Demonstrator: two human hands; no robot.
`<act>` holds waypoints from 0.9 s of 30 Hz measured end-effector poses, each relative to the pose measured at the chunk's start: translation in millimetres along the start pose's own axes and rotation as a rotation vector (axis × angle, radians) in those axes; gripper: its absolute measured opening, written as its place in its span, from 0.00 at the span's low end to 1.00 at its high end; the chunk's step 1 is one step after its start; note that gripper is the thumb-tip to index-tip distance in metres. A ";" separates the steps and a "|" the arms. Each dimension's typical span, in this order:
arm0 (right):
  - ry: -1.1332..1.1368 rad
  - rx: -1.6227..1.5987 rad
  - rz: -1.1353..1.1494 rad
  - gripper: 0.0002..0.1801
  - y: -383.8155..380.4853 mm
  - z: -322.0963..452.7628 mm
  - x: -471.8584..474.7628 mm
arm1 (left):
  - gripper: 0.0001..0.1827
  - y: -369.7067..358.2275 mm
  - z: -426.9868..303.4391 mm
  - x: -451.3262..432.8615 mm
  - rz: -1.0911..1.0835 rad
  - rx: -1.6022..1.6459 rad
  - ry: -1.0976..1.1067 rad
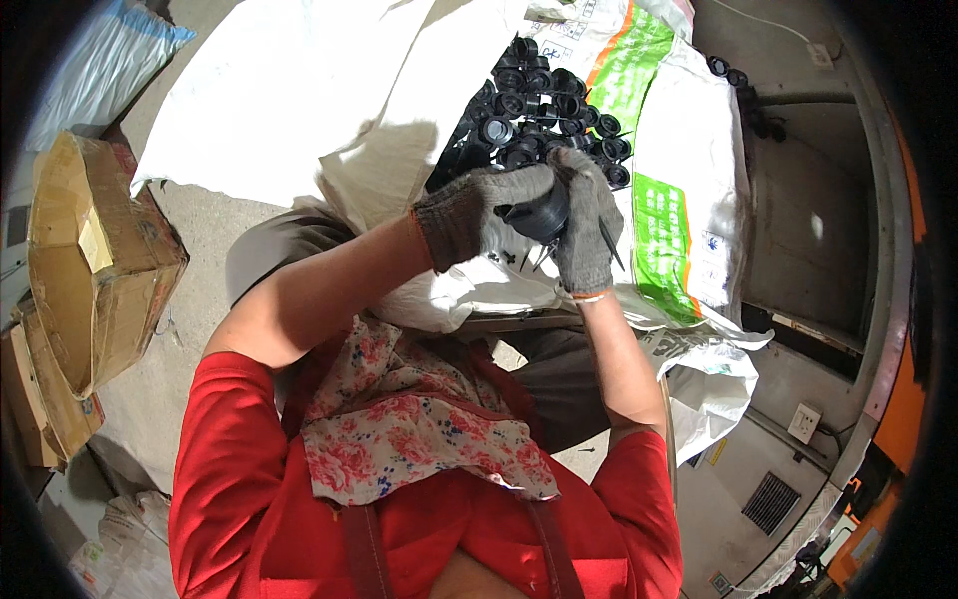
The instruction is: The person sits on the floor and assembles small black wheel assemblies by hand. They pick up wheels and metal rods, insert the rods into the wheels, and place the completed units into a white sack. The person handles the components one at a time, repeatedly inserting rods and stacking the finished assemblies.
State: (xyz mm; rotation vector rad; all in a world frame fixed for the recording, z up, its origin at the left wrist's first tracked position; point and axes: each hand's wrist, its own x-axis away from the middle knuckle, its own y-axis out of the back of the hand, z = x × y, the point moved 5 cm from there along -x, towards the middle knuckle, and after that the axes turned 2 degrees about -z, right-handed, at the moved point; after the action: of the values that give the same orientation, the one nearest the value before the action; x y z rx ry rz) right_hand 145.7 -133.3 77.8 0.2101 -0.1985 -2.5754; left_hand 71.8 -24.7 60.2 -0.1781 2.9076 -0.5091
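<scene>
Between my two gloved hands is a dark, rounded, hollow plastic part [544, 215]. My left hand [479, 210], in a grey knit glove, grips it from the left with the fingers over its top. My right hand [589, 224], gloved the same way, closes on its right side. A thin black pointed strip [611, 245] sticks out by the right palm; whether it belongs to the held part I cannot tell. Just beyond my hands lies a heap of black ring-shaped plastic parts [524, 97], some with thin spikes.
Printed white woven sacking [692, 150] with green bands covers the work surface. A large white sack [262, 90] spreads at the upper left. Cardboard boxes [135, 277] stand on the floor to the left. Grey machine housing [812, 202] with a socket [804, 421] is on the right.
</scene>
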 end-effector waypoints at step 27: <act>-0.264 0.303 0.337 0.14 -166.0 -113.5 -45.2 | 0.19 265.5 -74.0 72.9 0.249 -1.822 1.269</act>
State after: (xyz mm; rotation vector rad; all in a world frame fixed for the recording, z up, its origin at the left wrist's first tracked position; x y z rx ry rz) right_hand 120.8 19.2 -58.6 -0.0535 -0.6650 -2.2198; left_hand -37.0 236.5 24.9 0.4378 2.8919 2.9545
